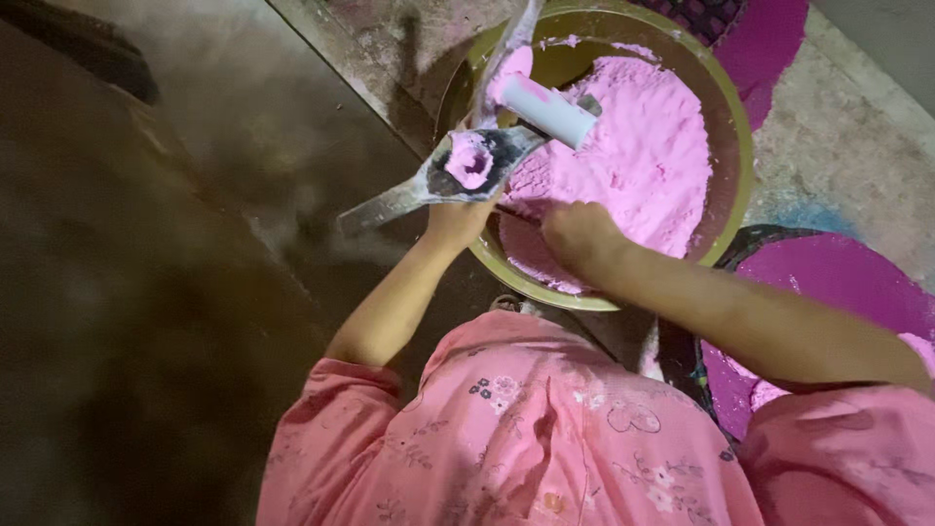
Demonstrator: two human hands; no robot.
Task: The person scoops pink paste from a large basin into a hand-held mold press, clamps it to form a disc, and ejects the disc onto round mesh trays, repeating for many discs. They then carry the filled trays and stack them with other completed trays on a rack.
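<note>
Head view: left hand [456, 216] grips a metal mould [467, 166], fingers closed round its underside, over the near-left rim of the bowl [732, 117]. Mould cup holds a pink lump [470, 161]; a white roller [550, 110] lies just beyond it. Right hand [581, 237] is curled, knuckles up, in the pink powder [633, 156]; whether it holds anything cannot be told. Judgement: keep the mould level over the bowl, pack evenly. Count: one bowl, one mould, one roller, two hands

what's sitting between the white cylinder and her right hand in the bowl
In the head view, only loose pink powder lies between the white cylinder and the right hand, inside the olive bowl.
</note>
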